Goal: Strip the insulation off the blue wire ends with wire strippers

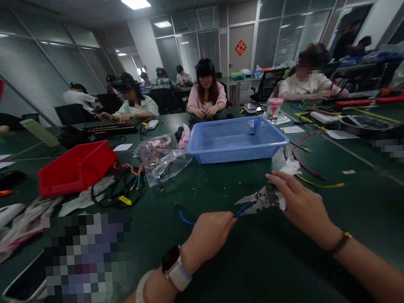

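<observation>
My left hand (210, 236) is closed on a blue wire (185, 218), with one tail of it sticking out to the left. The wire's other end lies between the jaws of a wire stripper (259, 200), whose metal jaws point left and stand apart at the tips. My right hand (301, 207) is wrapped about the stripper's handles, which are mostly hidden by the fingers. Something white, perhaps tissue or tape, shows at the handles under the right hand. Both hands are just above the dark green table (211, 284).
Beyond my hands stands a blue plastic basket (238, 154). To the left are a red bin (75, 172), a clear bag of wires (164, 161), black cables and a phone (27, 279). Red and yellow wires (320, 183) lie to the right. Several people sit across the table.
</observation>
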`<move>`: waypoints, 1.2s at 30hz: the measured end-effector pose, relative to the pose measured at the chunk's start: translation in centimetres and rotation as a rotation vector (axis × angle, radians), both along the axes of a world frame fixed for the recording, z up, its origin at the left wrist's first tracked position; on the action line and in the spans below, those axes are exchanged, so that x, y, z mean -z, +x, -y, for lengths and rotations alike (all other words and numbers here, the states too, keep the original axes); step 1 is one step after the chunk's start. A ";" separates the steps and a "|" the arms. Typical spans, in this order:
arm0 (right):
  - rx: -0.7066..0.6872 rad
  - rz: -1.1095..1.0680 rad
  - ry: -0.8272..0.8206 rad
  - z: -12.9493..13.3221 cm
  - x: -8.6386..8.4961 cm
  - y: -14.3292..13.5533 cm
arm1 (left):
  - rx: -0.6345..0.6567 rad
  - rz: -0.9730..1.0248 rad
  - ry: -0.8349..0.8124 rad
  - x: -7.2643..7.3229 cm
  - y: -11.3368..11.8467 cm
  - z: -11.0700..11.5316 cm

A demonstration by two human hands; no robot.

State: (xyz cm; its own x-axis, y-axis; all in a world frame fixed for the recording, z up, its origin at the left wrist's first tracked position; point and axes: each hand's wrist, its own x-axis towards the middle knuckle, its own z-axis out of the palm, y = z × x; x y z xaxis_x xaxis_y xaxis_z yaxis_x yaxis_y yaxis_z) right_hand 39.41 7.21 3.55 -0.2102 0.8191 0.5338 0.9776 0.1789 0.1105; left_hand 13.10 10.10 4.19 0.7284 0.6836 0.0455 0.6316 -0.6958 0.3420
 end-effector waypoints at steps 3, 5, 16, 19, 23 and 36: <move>0.002 0.042 -0.004 -0.2 0.2 0.0 | -0.005 0.004 -0.024 0.0 0.0 0.0; -0.007 0.063 -0.010 -0.3 0.3 -0.1 | -0.003 0.015 -0.042 0.1 0.0 -0.1; 0.044 -0.278 -0.162 -0.4 0.2 -0.3 | -0.112 0.165 -0.181 -0.1 0.0 -0.1; 0.071 -0.385 -0.159 -0.2 -0.1 0.0 | -0.139 0.235 -0.204 -0.5 -0.1 0.0; 0.070 -0.449 -0.218 -0.2 -0.3 0.0 | -0.157 0.267 -0.179 -0.7 -0.1 0.3; -0.044 -0.622 -0.487 0.3 -0.6 -1.4 | -0.108 0.273 -0.106 -0.4 0.2 0.5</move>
State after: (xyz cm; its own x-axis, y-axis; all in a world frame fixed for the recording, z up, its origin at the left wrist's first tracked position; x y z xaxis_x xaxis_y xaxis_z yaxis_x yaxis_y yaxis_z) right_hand 38.02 6.88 4.13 -0.0282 0.9887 0.1475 0.8252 0.1063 -0.5547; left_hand 13.28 9.56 4.60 0.6219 0.7678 0.1542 0.5747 -0.5812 0.5762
